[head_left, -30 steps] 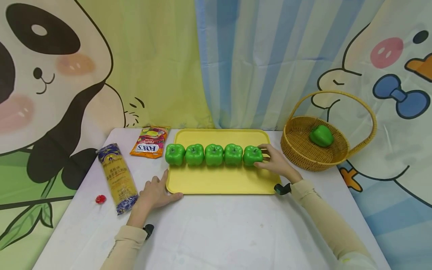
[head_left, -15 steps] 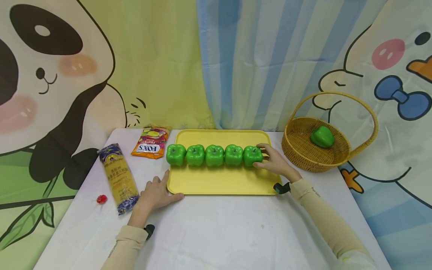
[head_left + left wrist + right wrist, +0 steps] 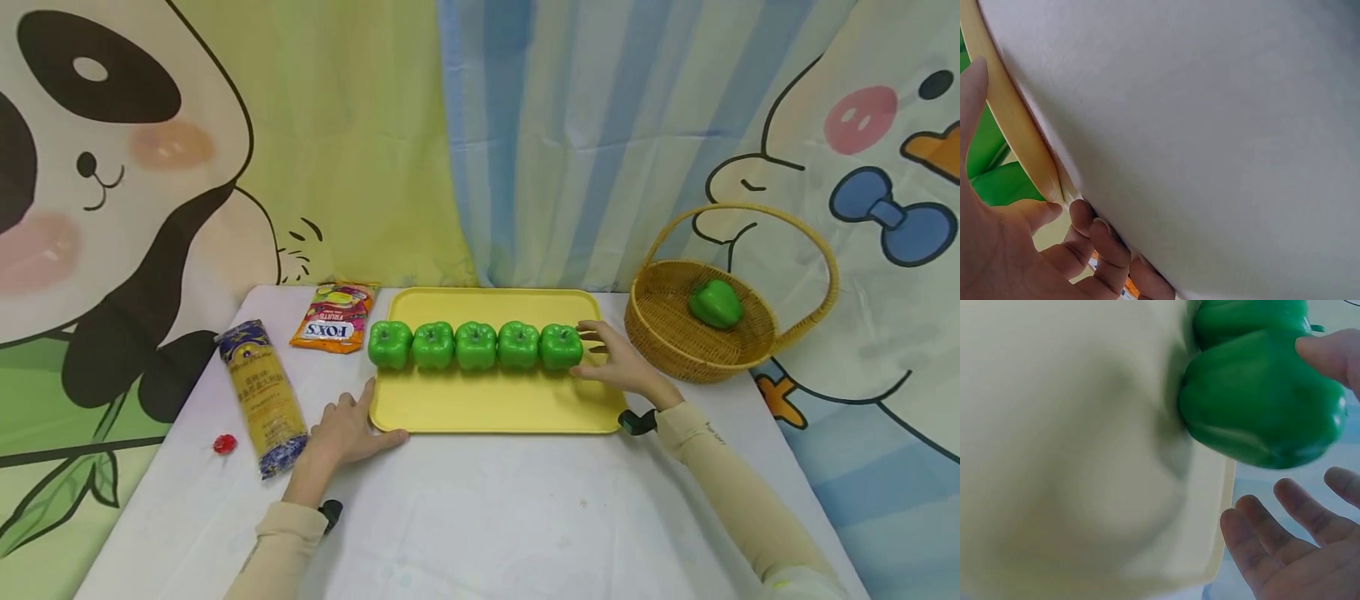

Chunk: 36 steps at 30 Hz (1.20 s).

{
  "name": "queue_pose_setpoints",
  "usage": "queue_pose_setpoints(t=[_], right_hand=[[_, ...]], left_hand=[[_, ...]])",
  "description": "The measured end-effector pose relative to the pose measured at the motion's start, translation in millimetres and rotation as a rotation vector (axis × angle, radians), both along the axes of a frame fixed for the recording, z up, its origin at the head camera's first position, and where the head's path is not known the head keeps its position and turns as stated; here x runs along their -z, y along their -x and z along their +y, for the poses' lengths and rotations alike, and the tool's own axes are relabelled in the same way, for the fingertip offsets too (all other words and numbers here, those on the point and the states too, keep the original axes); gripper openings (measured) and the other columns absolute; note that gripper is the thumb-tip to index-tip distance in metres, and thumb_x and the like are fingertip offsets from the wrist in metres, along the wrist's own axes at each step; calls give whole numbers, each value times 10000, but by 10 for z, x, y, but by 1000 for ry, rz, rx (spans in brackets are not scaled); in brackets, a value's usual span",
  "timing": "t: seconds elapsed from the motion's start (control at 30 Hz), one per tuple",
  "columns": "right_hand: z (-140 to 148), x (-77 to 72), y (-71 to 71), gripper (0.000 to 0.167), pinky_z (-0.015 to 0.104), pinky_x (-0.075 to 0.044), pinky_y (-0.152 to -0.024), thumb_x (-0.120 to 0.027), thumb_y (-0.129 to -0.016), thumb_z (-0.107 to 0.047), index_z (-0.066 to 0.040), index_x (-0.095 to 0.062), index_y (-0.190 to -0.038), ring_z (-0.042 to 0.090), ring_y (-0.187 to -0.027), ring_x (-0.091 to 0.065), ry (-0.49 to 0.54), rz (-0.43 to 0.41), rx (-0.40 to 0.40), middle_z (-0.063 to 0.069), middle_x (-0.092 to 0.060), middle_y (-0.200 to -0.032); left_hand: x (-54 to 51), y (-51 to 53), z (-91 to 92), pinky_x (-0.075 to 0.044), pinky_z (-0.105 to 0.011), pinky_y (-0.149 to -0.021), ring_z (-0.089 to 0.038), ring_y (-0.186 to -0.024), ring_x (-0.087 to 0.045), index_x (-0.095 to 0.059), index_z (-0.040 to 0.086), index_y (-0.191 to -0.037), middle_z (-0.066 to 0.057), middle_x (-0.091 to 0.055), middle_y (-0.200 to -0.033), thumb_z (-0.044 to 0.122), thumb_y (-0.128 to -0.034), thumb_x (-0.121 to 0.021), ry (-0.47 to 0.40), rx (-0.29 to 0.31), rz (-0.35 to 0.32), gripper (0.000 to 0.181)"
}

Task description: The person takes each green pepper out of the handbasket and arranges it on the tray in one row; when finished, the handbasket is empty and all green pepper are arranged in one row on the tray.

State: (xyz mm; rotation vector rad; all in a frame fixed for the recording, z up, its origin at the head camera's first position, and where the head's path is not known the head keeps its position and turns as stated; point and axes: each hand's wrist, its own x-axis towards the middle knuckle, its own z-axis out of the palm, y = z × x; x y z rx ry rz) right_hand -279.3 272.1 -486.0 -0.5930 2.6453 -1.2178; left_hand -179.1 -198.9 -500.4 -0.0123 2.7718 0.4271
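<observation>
Several green bell peppers (image 3: 476,346) stand in a row across the yellow tray (image 3: 487,404). My right hand (image 3: 618,362) is spread beside the rightmost bell pepper (image 3: 561,346), holding nothing. In the right wrist view, the fingers (image 3: 1297,515) are apart from that pepper; the thumb overlaps its edge, and contact is unclear. My left hand (image 3: 348,432) rests at the tray's front left corner. Its thumb lies along the front rim and its index finger along the left side. The other fingertips (image 3: 1110,240) are bent beside the tray in the left wrist view.
A wicker basket (image 3: 667,354) with a tall handle and one green bell pepper (image 3: 716,302) inside stands right of the tray. On the left lie an orange FOX'S candy bag (image 3: 333,318), a pasta packet (image 3: 262,396) and a red wrapped candy (image 3: 224,444).
My right hand has let go of the rightmost bell pepper and moved slightly right, its fingers spreading. The left hand and the row of peppers have stayed in place.
</observation>
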Motion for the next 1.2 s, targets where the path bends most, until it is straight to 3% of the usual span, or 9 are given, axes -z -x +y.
queue_pose_setpoints(t=[0.37,0.63,0.83,1.03,1.2], right_hand=[[369,-219,-146,890,628,-410,-1111,-803,-851,-382,-107,-318,-1545,491,-1357,-449,-39,17,55,221,-390,-1548],[606,-403,-156,767,626,-422,-1071,-780,-872,-391,-51,-431,-1464,427,-1332,-474,-135,123,118,209,-490,-1469],[886,-599,-77,720,640,-405,-1051,-731,-920,-361,-34,-415,-1478,433,-1312,-469,-133,163,190,238,-496,-1443],[1189,-725,81,801,597,-427,-1051,-692,-929,-458,-69,-342,-1536,405,-1306,-476,-149,108,291,210,-461,-1490],[1369,-775,210,844,646,-448,-1015,-668,-934,-491,-56,-300,-1557,476,-1301,-484,-159,82,337,246,-423,-1518]], left_hand=[[0,-6,13,-472,-732,-898,-533,-1186,-511,-130,81,-1619,-345,-465,-1356,794,-782,-625,-12,3,-9,1206],[10,-1,4,-481,-725,-885,-505,-1154,-527,-139,83,-1618,-331,-480,-1332,807,-771,-622,-7,5,2,1215],[12,17,3,-494,-718,-856,-490,-1115,-535,-142,74,-1616,-329,-491,-1294,818,-764,-619,-8,18,14,1227],[12,18,3,-497,-716,-850,-490,-1105,-539,-148,74,-1616,-333,-492,-1288,823,-759,-618,-3,17,13,1232],[12,20,-2,-489,-725,-862,-489,-1117,-536,-144,83,-1618,-325,-490,-1290,821,-760,-620,-4,13,9,1228]])
